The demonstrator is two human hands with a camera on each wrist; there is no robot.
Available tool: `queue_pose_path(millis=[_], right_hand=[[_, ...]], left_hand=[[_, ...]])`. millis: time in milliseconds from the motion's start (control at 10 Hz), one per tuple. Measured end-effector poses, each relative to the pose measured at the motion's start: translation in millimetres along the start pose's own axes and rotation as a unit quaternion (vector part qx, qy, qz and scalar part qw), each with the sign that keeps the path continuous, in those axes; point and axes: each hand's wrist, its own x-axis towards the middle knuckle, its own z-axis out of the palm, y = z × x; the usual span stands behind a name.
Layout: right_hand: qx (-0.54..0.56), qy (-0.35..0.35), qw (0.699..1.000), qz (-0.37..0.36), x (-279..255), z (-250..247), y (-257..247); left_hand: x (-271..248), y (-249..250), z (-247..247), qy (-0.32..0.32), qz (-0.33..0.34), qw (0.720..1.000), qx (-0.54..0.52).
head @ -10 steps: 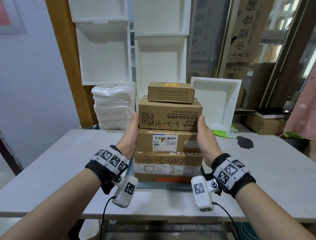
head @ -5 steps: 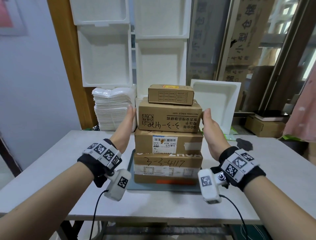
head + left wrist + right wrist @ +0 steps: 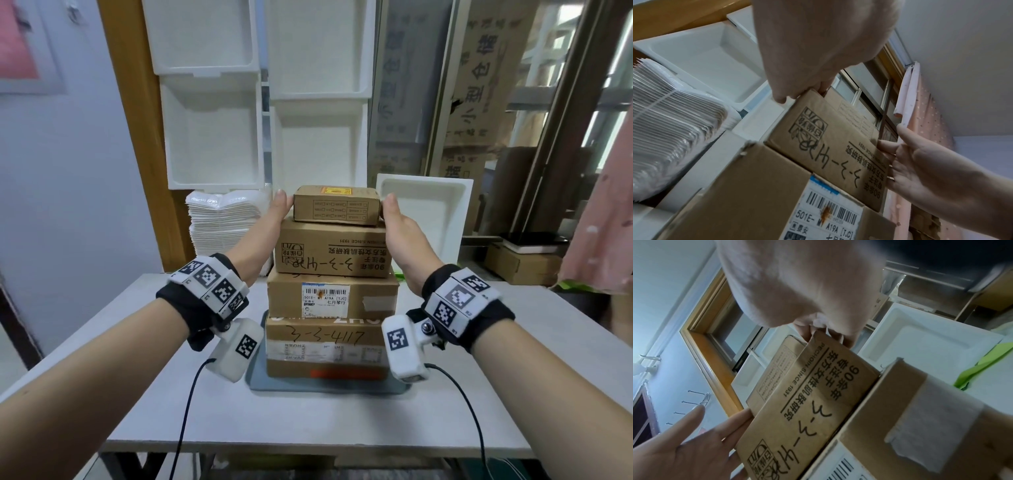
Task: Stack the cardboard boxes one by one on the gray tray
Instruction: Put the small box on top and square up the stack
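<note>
Several cardboard boxes stand stacked on the gray tray [image 3: 329, 386], largest at the bottom [image 3: 325, 346], then a labelled box [image 3: 332, 296], a printed box [image 3: 334, 251] and a small top box [image 3: 337, 205]. My left hand [image 3: 274, 219] lies flat against the small box's left end, thumb at its upper corner. My right hand [image 3: 399, 222] lies flat against its right end. In the left wrist view my left hand [image 3: 807, 65] touches the printed box's [image 3: 828, 146] top corner. In the right wrist view my right hand [image 3: 807, 288] meets the small box [image 3: 777, 369].
The tray sits mid-table [image 3: 102, 377]. A pile of white foam sheets [image 3: 222, 233] stands behind left, a white foam tray [image 3: 428, 212] leans behind right, and more foam trays stand against the wall. A cardboard box [image 3: 520, 267] sits off the table at right.
Both hands have risen along the stack, from the sides of the middle boxes up to the ends of the small top box. The boxes have not visibly shifted.
</note>
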Motion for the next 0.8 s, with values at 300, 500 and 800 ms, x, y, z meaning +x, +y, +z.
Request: queue_pose_path(millis=[300,500,800], right_hand=[[0.002,-0.013,1.000,0.001,0.3,-0.1,-2.0],[-0.003,-0.003,1.000,-0.008,2.3,-2.4,2.0],[-0.129,0.033,0.991,-0.008,-21.2,-14.4,-11.9]], left_hand=[[-1.5,-0.7,2.8,-0.009,0.023,1.000,-0.011],[-1.8,-6.7,-1.3,0.024,-0.008,1.000,-0.013],[-32.5,16.6,-8.3,0.028,-0.020,0.997,0.066]])
